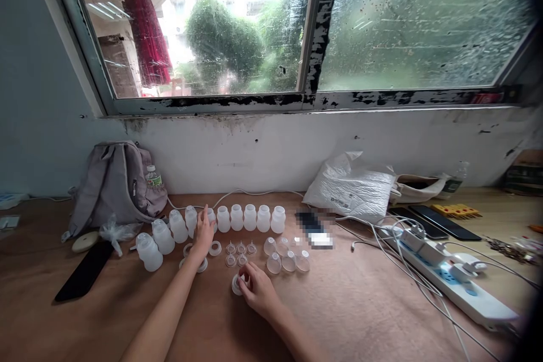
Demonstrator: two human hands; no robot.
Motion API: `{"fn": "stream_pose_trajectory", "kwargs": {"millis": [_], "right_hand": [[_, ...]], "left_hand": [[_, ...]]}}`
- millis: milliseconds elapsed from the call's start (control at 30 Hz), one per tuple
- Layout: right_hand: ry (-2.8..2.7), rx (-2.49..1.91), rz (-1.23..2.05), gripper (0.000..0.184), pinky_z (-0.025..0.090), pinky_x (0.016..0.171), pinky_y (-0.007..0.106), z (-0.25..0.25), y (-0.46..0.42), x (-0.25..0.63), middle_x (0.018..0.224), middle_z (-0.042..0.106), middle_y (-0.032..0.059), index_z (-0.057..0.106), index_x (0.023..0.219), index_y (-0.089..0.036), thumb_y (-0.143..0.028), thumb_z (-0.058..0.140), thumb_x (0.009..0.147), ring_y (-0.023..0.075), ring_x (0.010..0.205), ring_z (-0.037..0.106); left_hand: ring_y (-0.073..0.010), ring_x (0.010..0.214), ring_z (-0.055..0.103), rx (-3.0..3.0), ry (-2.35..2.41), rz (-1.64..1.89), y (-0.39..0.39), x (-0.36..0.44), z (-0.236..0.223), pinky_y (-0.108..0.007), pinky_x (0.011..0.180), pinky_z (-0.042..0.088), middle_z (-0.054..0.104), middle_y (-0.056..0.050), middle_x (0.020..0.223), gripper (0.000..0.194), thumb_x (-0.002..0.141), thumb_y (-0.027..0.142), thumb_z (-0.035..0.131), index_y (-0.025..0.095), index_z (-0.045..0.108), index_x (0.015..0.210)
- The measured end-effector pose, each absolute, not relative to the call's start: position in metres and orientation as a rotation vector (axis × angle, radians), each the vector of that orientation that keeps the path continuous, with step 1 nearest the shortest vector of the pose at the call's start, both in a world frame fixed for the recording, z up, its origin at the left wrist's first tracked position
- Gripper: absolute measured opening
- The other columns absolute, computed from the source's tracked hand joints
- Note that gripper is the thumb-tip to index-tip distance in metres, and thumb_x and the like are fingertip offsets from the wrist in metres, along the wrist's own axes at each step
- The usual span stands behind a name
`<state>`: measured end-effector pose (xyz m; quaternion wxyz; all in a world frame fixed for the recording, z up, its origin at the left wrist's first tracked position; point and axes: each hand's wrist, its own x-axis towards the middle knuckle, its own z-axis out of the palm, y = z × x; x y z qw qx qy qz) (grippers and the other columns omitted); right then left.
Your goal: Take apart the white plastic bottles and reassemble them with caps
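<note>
A row of small translucent white bottles (244, 218) stands along the back of the wooden table (360, 305). My left hand (203, 233) reaches to that row and closes its fingers round one bottle (211, 216) in the middle. My right hand (257, 289) rests nearer to me, fingers pinched on a small white ring cap (236, 284). Between the hands lie white rings (215, 248), small clear nipples (241, 249) and clear dome caps (288, 260).
A grey backpack (116, 184) leans on the wall at left, a black phone (87, 271) before it. A white plastic bag (352, 186), phones (441, 222), cables and a white power strip (453, 280) fill the right side. A window runs above.
</note>
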<state>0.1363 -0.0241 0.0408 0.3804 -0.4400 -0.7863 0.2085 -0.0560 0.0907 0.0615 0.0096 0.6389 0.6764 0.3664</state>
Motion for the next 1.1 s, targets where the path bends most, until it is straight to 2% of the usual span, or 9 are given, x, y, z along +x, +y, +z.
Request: {"fn": "stream_pose_trajectory", "kwargs": {"millis": [267, 433, 567, 667, 733, 867, 967, 1100], "right_hand": [[-2.113, -1.149, 0.532, 0.014, 0.037, 0.059, 0.020, 0.034, -0.025, 0.135, 0.077, 0.054, -0.0002, 0.048, 0.086, -0.021, -0.020, 0.048, 0.072, 0.0120, 0.067, 0.050], [-2.131, -1.179, 0.502, 0.012, 0.037, 0.059, 0.019, 0.029, -0.025, 0.134, 0.080, 0.055, 0.0002, 0.048, 0.085, -0.021, -0.019, 0.048, 0.073, 0.0122, 0.068, 0.051], [-2.124, -1.181, 0.496, 0.010, 0.036, 0.058, 0.019, 0.027, -0.023, 0.134, 0.078, 0.056, -0.0007, 0.046, 0.083, -0.021, -0.019, 0.048, 0.073, 0.0116, 0.066, 0.051], [-2.107, -1.191, 0.492, 0.009, 0.036, 0.057, 0.019, 0.025, -0.023, 0.134, 0.076, 0.055, -0.0008, 0.045, 0.082, -0.021, -0.019, 0.048, 0.073, 0.0111, 0.063, 0.050], [-2.091, -1.192, 0.493, 0.007, 0.036, 0.056, 0.019, 0.024, -0.022, 0.134, 0.074, 0.055, -0.0006, 0.045, 0.081, -0.020, -0.020, 0.047, 0.075, 0.0112, 0.061, 0.050], [-2.010, -1.165, 0.529, 0.004, 0.037, 0.055, 0.020, 0.021, -0.019, 0.134, 0.068, 0.054, -0.0007, 0.045, 0.082, -0.020, -0.021, 0.044, 0.079, 0.0116, 0.059, 0.049], [-1.925, -1.129, 0.572, 0.005, 0.038, 0.055, 0.020, 0.020, -0.017, 0.133, 0.067, 0.055, -0.0001, 0.045, 0.084, -0.019, -0.019, 0.042, 0.080, 0.0115, 0.057, 0.050], [-1.885, -1.084, 0.637, 0.006, 0.040, 0.056, 0.020, 0.020, -0.016, 0.132, 0.070, 0.056, 0.0007, 0.045, 0.083, -0.019, -0.016, 0.042, 0.078, 0.0115, 0.058, 0.051]], "left_hand": [[-0.0257, 0.110, 0.046, 2.016, 2.146, 1.199, 0.089, -0.052, 0.048, -0.034, 0.078, 0.045, 0.040, -0.013, 0.123, 0.057, 0.078, 0.016, 0.044, 0.023, 0.020, 0.129], [-0.0260, 0.111, 0.046, 1.994, 2.209, 1.200, 0.086, -0.051, 0.044, -0.033, 0.076, 0.046, 0.039, -0.014, 0.127, 0.067, 0.075, 0.012, 0.047, 0.024, 0.013, 0.132], [-0.0272, 0.105, 0.052, 1.946, 2.233, 1.218, 0.083, -0.048, 0.044, -0.033, 0.073, 0.048, 0.032, -0.018, 0.133, 0.075, 0.074, 0.013, 0.051, 0.025, 0.008, 0.134], [-0.0281, 0.100, 0.055, 1.902, 2.245, 1.261, 0.077, -0.046, 0.046, -0.033, 0.069, 0.049, 0.028, -0.021, 0.135, 0.075, 0.075, 0.013, 0.049, 0.023, 0.006, 0.135], [-0.0269, 0.099, 0.055, 1.926, 2.196, 1.359, 0.068, -0.042, 0.048, -0.034, 0.069, 0.049, 0.031, -0.020, 0.133, 0.068, 0.077, 0.014, 0.046, 0.021, 0.010, 0.134], [-0.0194, 0.093, 0.056, 2.088, 1.853, 1.553, 0.033, -0.030, 0.048, -0.033, 0.076, 0.048, 0.048, -0.013, 0.117, 0.043, 0.082, 0.018, 0.038, 0.019, 0.032, 0.125], [-0.0194, 0.102, 0.050, 2.263, 1.497, 1.348, -0.001, -0.021, 0.044, -0.035, 0.088, 0.043, 0.053, -0.008, 0.109, 0.030, 0.082, 0.023, 0.041, 0.021, 0.044, 0.113], [-0.0203, 0.106, 0.047, 2.309, 1.264, 1.024, -0.028, -0.019, 0.042, -0.037, 0.092, 0.040, 0.053, -0.007, 0.111, 0.035, 0.080, 0.030, 0.047, 0.023, 0.045, 0.114]]}}
